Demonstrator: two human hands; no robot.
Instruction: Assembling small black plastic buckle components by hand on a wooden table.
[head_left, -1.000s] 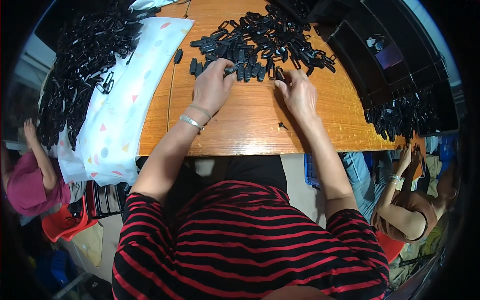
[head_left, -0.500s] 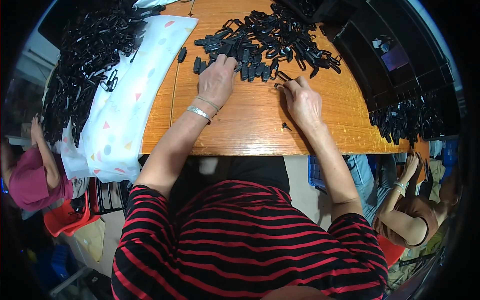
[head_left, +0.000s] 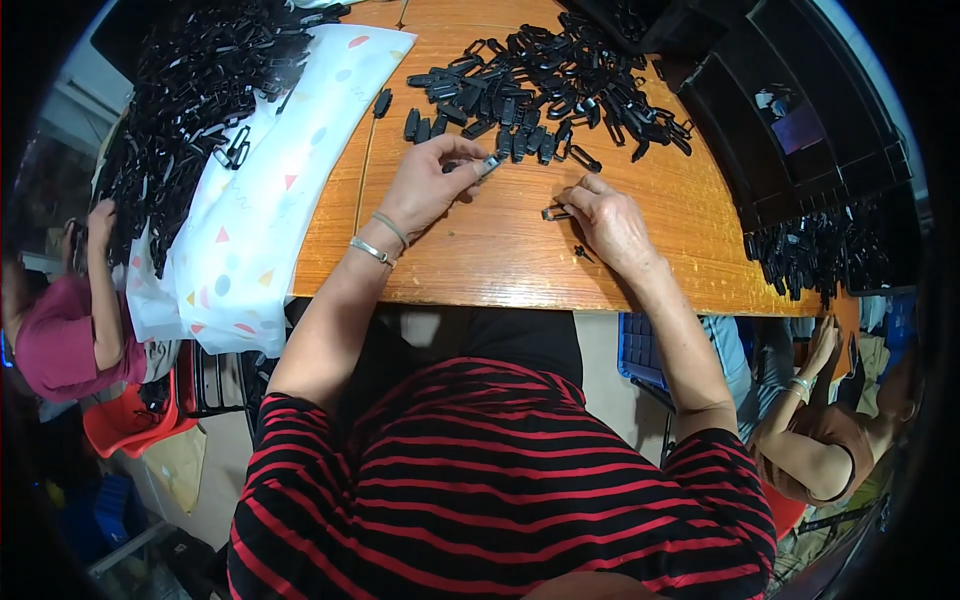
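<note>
while the left hand has its fingertips closed on a small dark oblong piece and the right hand pinches a black open-framed buckle over the counter, both pieces look light, stiff and slightly slick, probably best gripped by their long edges.

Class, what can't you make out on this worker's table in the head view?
All in the head view:
Black loop: one end hidden by the right hand.
Small piece: partly covered by the left hand; detail too small.
Pile of black parts: lower ones buried under upper ones.
Black container: cut off by the top edge.
</note>
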